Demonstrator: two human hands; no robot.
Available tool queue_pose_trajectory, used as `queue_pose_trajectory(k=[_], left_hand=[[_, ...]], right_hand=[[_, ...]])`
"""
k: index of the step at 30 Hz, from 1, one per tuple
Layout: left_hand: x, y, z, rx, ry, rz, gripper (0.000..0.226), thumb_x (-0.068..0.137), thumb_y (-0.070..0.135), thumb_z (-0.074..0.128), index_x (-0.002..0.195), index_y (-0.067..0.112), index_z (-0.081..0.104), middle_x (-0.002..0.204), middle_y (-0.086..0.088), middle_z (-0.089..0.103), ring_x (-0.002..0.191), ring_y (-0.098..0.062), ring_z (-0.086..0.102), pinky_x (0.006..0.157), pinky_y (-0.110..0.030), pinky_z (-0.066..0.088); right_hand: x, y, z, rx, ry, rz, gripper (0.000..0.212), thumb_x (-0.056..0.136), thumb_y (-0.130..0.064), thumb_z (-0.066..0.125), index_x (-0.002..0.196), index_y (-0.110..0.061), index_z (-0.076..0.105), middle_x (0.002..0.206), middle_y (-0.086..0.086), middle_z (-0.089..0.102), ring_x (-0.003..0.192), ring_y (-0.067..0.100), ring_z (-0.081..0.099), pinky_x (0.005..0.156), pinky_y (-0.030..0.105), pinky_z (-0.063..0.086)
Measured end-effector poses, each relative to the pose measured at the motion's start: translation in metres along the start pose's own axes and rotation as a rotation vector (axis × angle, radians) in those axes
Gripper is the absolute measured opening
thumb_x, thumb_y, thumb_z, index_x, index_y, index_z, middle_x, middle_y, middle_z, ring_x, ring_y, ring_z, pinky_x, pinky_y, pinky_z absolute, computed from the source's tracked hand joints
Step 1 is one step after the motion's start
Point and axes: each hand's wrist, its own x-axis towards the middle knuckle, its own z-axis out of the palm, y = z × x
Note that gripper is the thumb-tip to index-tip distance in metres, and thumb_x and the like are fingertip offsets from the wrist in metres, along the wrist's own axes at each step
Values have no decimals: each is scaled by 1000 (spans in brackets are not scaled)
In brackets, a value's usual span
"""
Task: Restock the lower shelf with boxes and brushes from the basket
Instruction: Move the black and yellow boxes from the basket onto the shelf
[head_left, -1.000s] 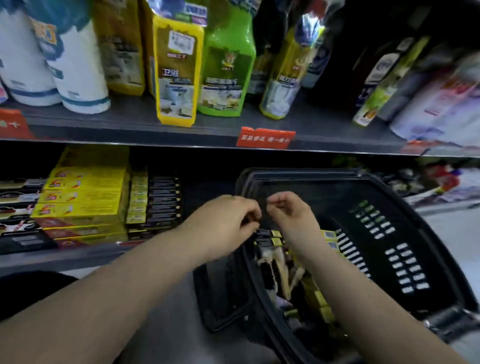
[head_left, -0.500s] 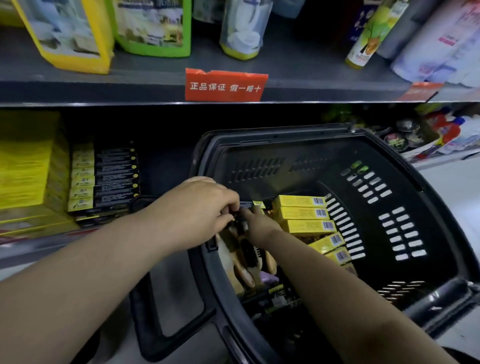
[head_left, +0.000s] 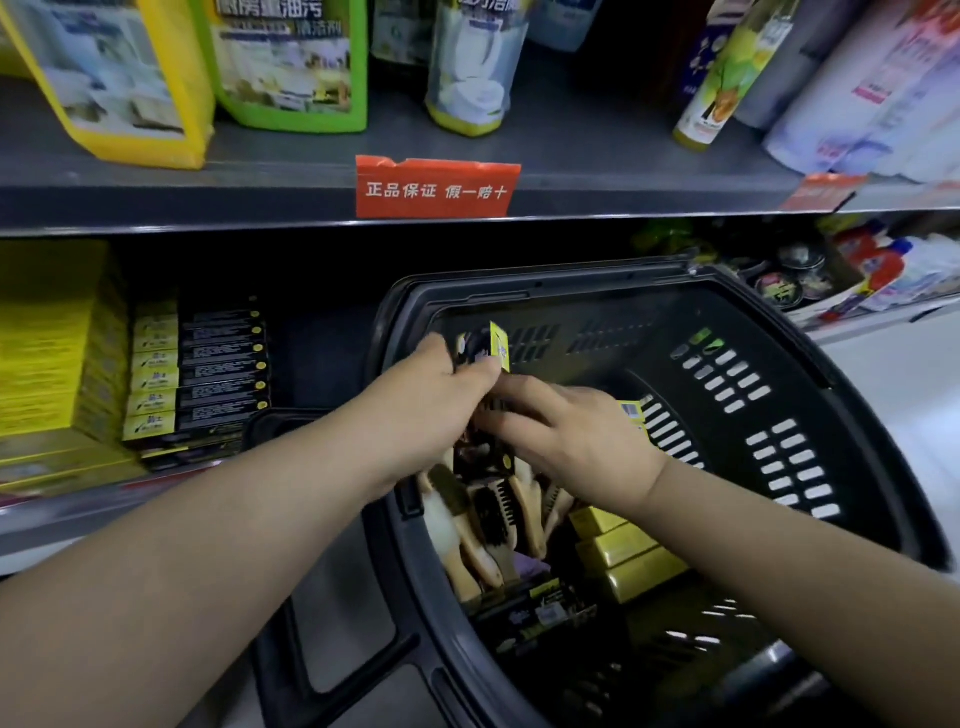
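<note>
Head view, the only one: picking from the basket looks to be the step in hand. The left hand has its fingers curled round a slim black box with a yellow end, which stands tilted upward above the basket's near-left wall, clear of the other goods. The right hand lies just beside it, fingers stretched toward the left hand and reaching down among the contents; whether they pinch anything I cannot tell, since the fingertips are lost behind the left hand and the packs below.

The next move, by my judgement, is to carry that box leftward to the lower shelf and lay it with the stack of matching black boxes, which sits beside a blurred pile of yellow boxes. It calls for turning the box flat, yellow end facing out, so it lines up with the stack.

Inside the basket, wooden-handled brushes with dark bristles lie bunched against the left wall, yellow boxes lie to their right, and another black pack lies nearer the viewer. Plenty remains to shelve, so the task seems at an early or middle stage.

The upper shelf carries cleaning bottles and a red label.
</note>
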Motion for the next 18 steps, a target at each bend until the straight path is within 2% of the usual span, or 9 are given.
queue_pose_trajectory(k=[2, 4, 6, 7, 8, 10, 13, 16, 18], left_hand=[[-2, -1, 4, -244, -55, -125, 53, 86, 50, 54, 119, 8, 53, 118, -5, 61, 109, -21, 58, 97, -42, 46], [-6, 0, 8, -309, -26, -123, 40, 82, 44, 62, 102, 10, 61, 104, -13, 68, 97, -26, 65, 92, -46, 51], [-4, -1, 5, -263, 79, -81, 37, 81, 38, 62, 105, 9, 57, 101, -12, 67, 99, -28, 63, 91, -46, 50], [-3, 0, 1, -248, 130, -66, 38, 82, 38, 61, 108, 11, 52, 102, -8, 65, 101, -26, 60, 91, -43, 48], [-3, 2, -4, -251, 152, -61, 41, 80, 40, 60, 110, 15, 48, 103, -4, 63, 103, -24, 59, 92, -40, 47], [-5, 3, -13, -305, 137, -57, 47, 74, 43, 60, 113, 22, 45, 108, -2, 63, 105, -24, 60, 94, -44, 46], [-8, 1, -20, -309, 129, -32, 37, 79, 40, 61, 111, 25, 52, 108, -2, 65, 103, -24, 62, 93, -49, 48], [-8, -1, -23, -325, 134, -40, 19, 84, 35, 62, 101, 27, 57, 103, 0, 67, 99, -20, 64, 92, -48, 49], [-7, -3, -25, -331, 130, -39, 14, 85, 34, 61, 97, 30, 57, 100, 1, 68, 96, -18, 66, 90, -46, 51]], right_hand=[[-4, -11, -10, 32, 145, -58, 33, 83, -4, 58, 113, -16, 51, 122, 9, 49, 80, 27, 65, 56, 34, 53], [-3, -22, -10, 98, 234, -56, 37, 86, -2, 54, 119, -17, 46, 121, 6, 41, 89, 26, 63, 66, 34, 55], [1, -21, -2, 285, 298, 78, 47, 83, 2, 59, 123, -17, 43, 120, 5, 42, 101, 21, 57, 78, 29, 53], [4, -17, 4, 392, 285, 224, 48, 83, 2, 60, 124, -16, 41, 121, 5, 44, 103, 18, 57, 81, 27, 52], [6, -11, 12, 468, 213, 393, 47, 85, 0, 59, 125, -15, 40, 121, 6, 46, 103, 17, 58, 82, 27, 52], [8, 5, 36, 444, -112, 650, 42, 87, -6, 56, 126, -13, 42, 123, 7, 48, 102, 22, 60, 79, 30, 50], [13, 20, 88, 326, -560, 730, 51, 88, -3, 51, 135, -14, 37, 135, 8, 41, 114, 31, 54, 81, 32, 43], [19, 16, 136, 321, -719, 751, 62, 88, 1, 45, 144, -14, 24, 147, 9, 30, 124, 32, 48, 95, 37, 43], [20, 9, 161, 282, -724, 751, 57, 90, 1, 40, 142, -17, 25, 141, 8, 32, 118, 35, 51, 90, 45, 47]])
